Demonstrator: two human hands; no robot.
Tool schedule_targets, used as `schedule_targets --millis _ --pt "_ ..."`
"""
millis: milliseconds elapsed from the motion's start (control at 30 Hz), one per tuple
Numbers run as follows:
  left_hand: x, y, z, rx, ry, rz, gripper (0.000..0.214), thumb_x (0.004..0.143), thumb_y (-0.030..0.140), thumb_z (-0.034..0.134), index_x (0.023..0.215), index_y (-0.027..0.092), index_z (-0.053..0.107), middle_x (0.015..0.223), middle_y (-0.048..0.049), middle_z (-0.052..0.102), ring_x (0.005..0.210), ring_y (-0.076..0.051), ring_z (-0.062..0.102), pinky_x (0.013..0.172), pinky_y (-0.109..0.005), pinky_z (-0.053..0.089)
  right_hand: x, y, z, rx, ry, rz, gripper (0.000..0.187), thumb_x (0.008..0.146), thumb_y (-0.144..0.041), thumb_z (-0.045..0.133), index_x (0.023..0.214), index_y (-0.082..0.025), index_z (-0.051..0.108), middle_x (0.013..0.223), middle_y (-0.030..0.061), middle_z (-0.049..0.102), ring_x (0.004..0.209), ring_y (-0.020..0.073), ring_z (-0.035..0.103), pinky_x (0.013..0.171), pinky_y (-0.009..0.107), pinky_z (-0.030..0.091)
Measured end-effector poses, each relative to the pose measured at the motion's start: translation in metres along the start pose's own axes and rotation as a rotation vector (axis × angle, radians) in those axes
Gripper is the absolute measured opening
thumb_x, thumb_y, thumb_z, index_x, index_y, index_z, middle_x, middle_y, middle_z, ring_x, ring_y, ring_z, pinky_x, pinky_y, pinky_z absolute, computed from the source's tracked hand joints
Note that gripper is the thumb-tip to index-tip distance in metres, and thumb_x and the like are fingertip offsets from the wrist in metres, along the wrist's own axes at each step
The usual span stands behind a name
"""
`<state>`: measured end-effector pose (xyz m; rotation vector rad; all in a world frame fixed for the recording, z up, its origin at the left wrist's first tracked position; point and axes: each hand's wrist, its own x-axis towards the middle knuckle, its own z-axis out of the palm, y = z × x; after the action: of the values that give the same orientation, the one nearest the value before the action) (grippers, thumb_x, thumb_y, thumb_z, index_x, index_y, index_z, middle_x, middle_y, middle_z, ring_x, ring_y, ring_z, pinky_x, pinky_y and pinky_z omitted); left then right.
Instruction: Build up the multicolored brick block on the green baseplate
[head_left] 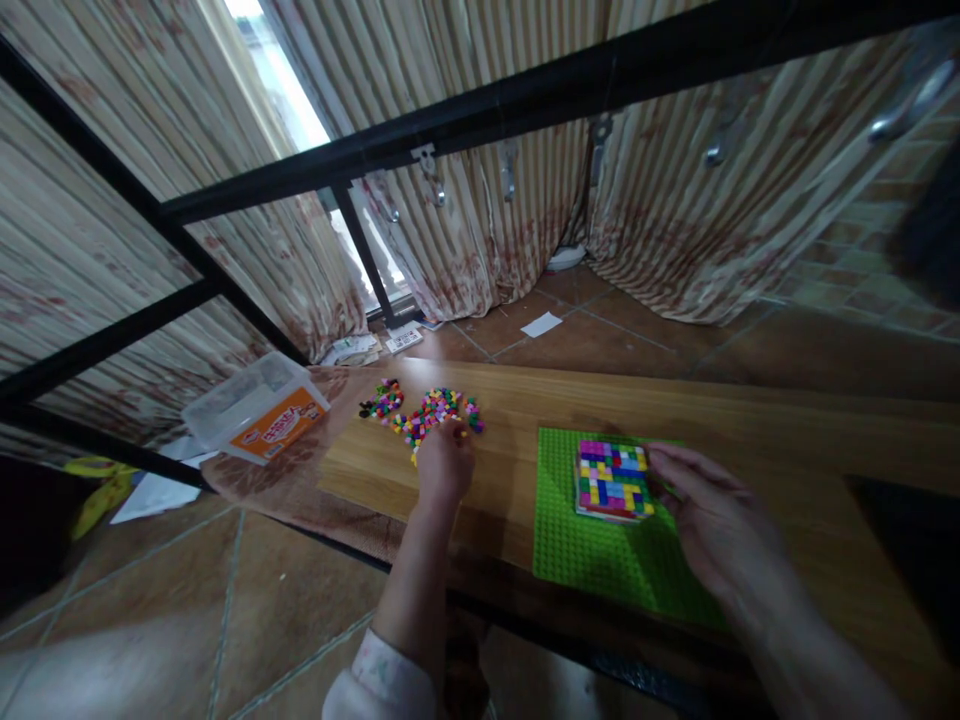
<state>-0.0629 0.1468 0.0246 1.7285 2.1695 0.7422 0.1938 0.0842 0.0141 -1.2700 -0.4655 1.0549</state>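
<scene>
My left hand (pixel 448 462) reaches into a loose pile of small coloured toy bricks (pixel 438 402). Its fingers are closed and bent down at the pile's near edge; what they pinch is too small to make out. A squarish block built of toy bricks (pixel 613 478), with a multicoloured top, stands on a green studded baseplate (pixel 559 545). My right hand (pixel 709 510) is closed at the block's right side, thumb and forefinger against its edge. The other fingers of that hand are partly hidden.
The baseplate and bricks lie on a wooden board (pixel 510 400). A clear plastic box (pixel 259 405) with an orange label stands at the left on a reddish cloth (pixel 322 515). Black metal bars (pixel 480 110) run beyond the table, before striped curtains. A dark flat object (pixel 900 540) lies at right.
</scene>
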Motion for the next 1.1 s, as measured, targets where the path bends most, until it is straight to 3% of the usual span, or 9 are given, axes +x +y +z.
schedule_targets --millis 200,333,600,800,967,1100 --pt "0.004 0.007 0.014 0.191 0.009 0.082 0.032 0.086 0.015 0.053 0.114 0.019 0.069 0.115 -0.0122 0.068 0.098 -0.025 0.067 0.082 -0.031 0.048 -0.001 -0.003 -0.001 0.009 0.006 0.040 0.033 0.046 -0.039 0.089 0.071 -0.023 0.076 0.078 0.0008 0.072 0.072 0.0126 0.062 0.061 0.023 0.049" --pt "0.011 0.011 0.025 0.248 0.026 0.134 0.035 0.088 0.020 0.053 0.121 0.017 0.064 0.119 -0.0128 0.066 0.100 -0.024 0.066 0.084 -0.031 0.049 -0.001 -0.006 -0.003 0.026 0.018 0.061 0.039 0.039 -0.039 0.091 0.071 -0.022 0.076 0.078 -0.0002 0.072 0.074 0.0089 0.061 0.064 0.016 0.049" --pt "0.017 0.012 0.033 0.357 -0.037 0.214 0.024 0.091 0.019 0.047 0.095 0.016 0.070 0.102 -0.0111 0.069 0.093 -0.021 0.065 0.083 -0.028 0.048 -0.001 -0.009 0.000 0.040 0.006 0.078 0.040 0.037 -0.039 0.092 0.070 -0.022 0.076 0.076 -0.0006 0.072 0.074 0.0083 0.061 0.064 0.015 0.050" --pt "0.001 0.019 0.027 0.377 -0.102 0.223 0.023 0.090 0.017 0.048 0.091 0.016 0.070 0.095 -0.0116 0.070 0.090 -0.022 0.067 0.079 -0.029 0.047 -0.001 -0.010 0.001 0.063 0.012 0.075 0.038 0.037 -0.037 0.091 0.068 -0.021 0.076 0.077 -0.0003 0.072 0.074 0.0083 0.062 0.066 0.015 0.050" --pt "-0.013 0.023 0.021 0.246 -0.053 0.194 0.020 0.091 0.021 0.051 0.094 0.017 0.070 0.099 -0.0111 0.070 0.084 -0.021 0.067 0.074 -0.030 0.046 -0.003 -0.011 0.002 0.060 0.010 0.071 0.035 0.040 -0.036 0.090 0.069 -0.021 0.076 0.075 0.0002 0.071 0.070 0.0080 0.061 0.064 0.017 0.050" --pt "-0.017 0.024 0.017 -0.206 -0.034 0.153 0.012 0.084 0.020 0.061 0.091 0.016 0.070 0.096 -0.0075 0.070 0.073 -0.015 0.066 0.071 -0.026 0.047 -0.003 -0.009 0.003 0.057 0.003 0.026 0.030 0.046 -0.035 0.089 0.070 -0.022 0.076 0.074 0.0002 0.071 0.069 0.0093 0.060 0.064 0.020 0.049"
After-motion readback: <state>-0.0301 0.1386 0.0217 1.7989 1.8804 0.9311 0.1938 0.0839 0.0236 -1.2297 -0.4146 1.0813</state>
